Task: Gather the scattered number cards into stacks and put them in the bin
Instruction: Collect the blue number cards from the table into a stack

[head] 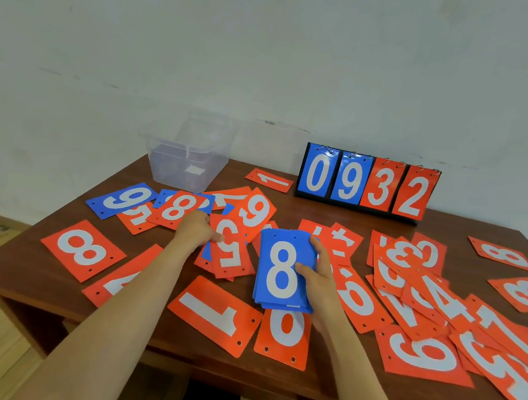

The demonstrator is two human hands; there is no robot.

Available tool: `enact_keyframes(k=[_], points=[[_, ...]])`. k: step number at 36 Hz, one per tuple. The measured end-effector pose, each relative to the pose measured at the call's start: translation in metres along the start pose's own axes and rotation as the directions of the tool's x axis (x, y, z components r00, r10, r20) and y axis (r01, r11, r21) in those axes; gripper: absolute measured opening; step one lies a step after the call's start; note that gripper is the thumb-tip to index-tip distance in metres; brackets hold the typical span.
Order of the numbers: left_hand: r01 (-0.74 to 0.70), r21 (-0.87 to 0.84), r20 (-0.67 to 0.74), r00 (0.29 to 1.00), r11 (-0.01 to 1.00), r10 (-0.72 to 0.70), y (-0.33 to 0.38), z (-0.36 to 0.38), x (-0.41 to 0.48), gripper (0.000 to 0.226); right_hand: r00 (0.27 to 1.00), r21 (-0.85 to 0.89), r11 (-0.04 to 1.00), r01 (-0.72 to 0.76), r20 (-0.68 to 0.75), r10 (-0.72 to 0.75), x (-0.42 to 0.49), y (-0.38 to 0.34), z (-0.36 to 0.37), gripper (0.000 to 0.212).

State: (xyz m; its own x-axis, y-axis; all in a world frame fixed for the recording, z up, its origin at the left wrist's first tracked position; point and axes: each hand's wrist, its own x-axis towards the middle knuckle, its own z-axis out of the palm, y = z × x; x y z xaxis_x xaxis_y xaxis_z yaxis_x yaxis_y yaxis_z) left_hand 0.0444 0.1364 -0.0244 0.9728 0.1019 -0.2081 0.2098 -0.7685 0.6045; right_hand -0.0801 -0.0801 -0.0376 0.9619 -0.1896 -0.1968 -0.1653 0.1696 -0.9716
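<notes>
— Fingers (316,244) of the right hand (318,271) curl round the right edge of a stack of blue cards (282,267), and the thumb presses on the white 8 on top. Can you count the stack?
— No, only its layered bottom edges show. It is held over a red 0 card (285,331), hiding the top of that one.
— And the left hand (193,230)?
— Its thumb lies on a red 5 card (230,251) in the pile just left of the stack. The other fingers are tucked behind the hand, so I cannot tell whether they grip anything.
— Where is the bin (185,163)?
— At the far left of the table (33,274), clear plastic, close to the wall. Something pale shows at its bottom, too blurred to name.
— The other cards?
— Red ones lie scattered and overlapping across the table, thickest on the right, where several are cut off by the frame edge. A blue 9 card (124,201) lies near the bin in full; other blue ones are mostly buried under red. A red 1 card (269,180) lies between the bin and the scoreboard (367,187), which stands at the back reading 0 9 3 2
</notes>
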Motion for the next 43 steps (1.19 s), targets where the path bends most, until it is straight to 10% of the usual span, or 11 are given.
enact_keyframes(k=[8, 27, 43], points=[[-0.195, -0.234, -0.141, 0.976, 0.952, 0.165, 0.006, -0.006, -0.005, 0.033, 0.999, 0.046, 0.999, 0.005, -0.033, -0.003, -0.004, -0.002, -0.005, 0.048], [-0.146, -0.338, 0.384, 0.881, 0.93, 0.278, 0.028, -0.007, -0.057, 0.071, 0.996, 0.083, 0.997, -0.003, -0.088, 0.01, -0.015, -0.002, -0.023, 0.05], [-0.19, -0.087, -0.194, 0.966, 0.978, 0.171, 0.022, -0.004, -0.047, 0.028, 0.997, 0.099, 0.995, 0.019, -0.074, -0.011, -0.021, -0.004, -0.022, 0.048]])
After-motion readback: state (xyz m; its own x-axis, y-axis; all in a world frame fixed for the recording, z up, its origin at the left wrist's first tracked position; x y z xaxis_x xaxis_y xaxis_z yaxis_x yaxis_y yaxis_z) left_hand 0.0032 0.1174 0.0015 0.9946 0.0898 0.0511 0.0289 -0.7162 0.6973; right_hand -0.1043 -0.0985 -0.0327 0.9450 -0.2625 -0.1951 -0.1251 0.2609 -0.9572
